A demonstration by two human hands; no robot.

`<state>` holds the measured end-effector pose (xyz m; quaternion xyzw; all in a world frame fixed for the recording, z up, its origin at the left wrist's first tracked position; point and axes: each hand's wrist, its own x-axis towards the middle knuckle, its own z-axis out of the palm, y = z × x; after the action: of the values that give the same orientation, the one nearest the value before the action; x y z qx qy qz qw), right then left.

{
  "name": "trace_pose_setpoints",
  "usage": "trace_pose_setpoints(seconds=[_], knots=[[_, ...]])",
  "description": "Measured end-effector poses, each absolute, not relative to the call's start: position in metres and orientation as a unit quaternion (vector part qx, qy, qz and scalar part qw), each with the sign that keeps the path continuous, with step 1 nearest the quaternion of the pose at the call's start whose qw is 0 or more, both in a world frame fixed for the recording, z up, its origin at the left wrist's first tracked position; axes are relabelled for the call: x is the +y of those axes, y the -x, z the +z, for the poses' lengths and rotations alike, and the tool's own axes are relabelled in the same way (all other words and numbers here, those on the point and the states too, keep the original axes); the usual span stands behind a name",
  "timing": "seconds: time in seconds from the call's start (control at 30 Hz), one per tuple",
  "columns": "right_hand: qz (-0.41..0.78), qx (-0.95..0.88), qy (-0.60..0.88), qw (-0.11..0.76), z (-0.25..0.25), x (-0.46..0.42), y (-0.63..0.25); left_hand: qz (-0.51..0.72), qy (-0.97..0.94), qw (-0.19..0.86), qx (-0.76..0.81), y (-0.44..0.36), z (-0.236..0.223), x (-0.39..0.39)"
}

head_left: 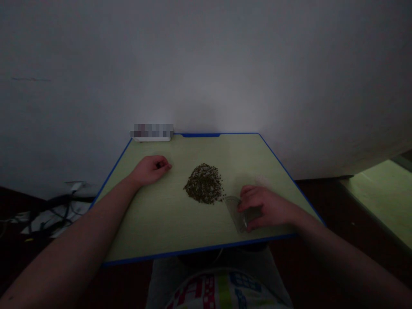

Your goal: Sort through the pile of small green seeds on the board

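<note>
A loose pile of small dark seeds or grains (204,184) lies in the middle of the small table (154,231), a few strays at its right edge. My right hand (262,207) is right of the pile, fingers and thumb bent around a clear plastic ruler-like piece (234,210) with curved markings, perhaps a protractor or set square. Its upper left corner reaches close to the stray grains, and my fingers cover its right part. To the left of the pile, my left hand (150,170) rests on the tabletop with fingers curled and thumb closed; whatever it holds, if anything, is hidden.
A white box-like object (152,138), partly blurred, stands at the table's far left corner. A grey wall (206,73) rises behind the table. Dark cables and a plug (75,187) lie at the lower left. My lap (219,289) is close below the front edge.
</note>
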<state>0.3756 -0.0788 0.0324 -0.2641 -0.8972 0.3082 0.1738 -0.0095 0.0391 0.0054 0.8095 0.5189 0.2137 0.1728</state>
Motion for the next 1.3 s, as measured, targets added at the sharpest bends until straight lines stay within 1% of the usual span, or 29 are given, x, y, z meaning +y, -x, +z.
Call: trace_pose_setpoints(seconds=[0.1,0.17,0.27,0.37,0.47,0.53,0.77,0.9,1.03,1.2,1.3], knots=[[0.319,-0.893,0.267,0.174,0.031,-0.082,-0.376,0.213,-0.808,0.175,0.52,0.01,0.005,0.039],[0.331,-0.88,0.284,0.189,0.031,-0.085,-0.377,0.214,-0.808,0.176,0.52,0.01,0.005,0.038],[0.339,-0.833,0.365,0.241,0.031,-0.091,-0.381,0.216,-0.807,0.18,0.52,0.01,0.005,0.038],[0.319,-0.77,0.459,0.308,0.031,-0.095,-0.383,0.219,-0.807,0.181,0.517,0.01,0.004,0.039],[0.294,-0.728,0.492,0.377,0.029,-0.095,-0.38,0.215,-0.811,0.173,0.515,0.011,0.003,0.041],[0.251,-0.734,0.499,0.386,0.027,-0.094,-0.376,0.212,-0.815,0.171,0.511,0.012,0.002,0.041],[0.051,-0.811,0.485,0.325,0.01,-0.091,-0.36,0.216,-0.813,0.172,0.513,0.009,0.003,0.042],[-0.023,-0.84,0.465,0.278,-0.004,-0.089,-0.359,0.208,-0.81,0.166,0.523,0.007,0.005,0.043],[-0.026,-0.839,0.497,0.217,-0.002,-0.085,-0.356,0.216,-0.81,0.169,0.518,0.005,0.006,0.043],[-0.014,-0.809,0.571,0.137,0.025,-0.057,-0.355,0.237,-0.809,0.176,0.509,0.003,0.006,0.043],[0.024,-0.832,0.542,0.114,0.038,-0.026,-0.354,0.239,-0.806,0.166,0.515,0.003,0.005,0.043]])
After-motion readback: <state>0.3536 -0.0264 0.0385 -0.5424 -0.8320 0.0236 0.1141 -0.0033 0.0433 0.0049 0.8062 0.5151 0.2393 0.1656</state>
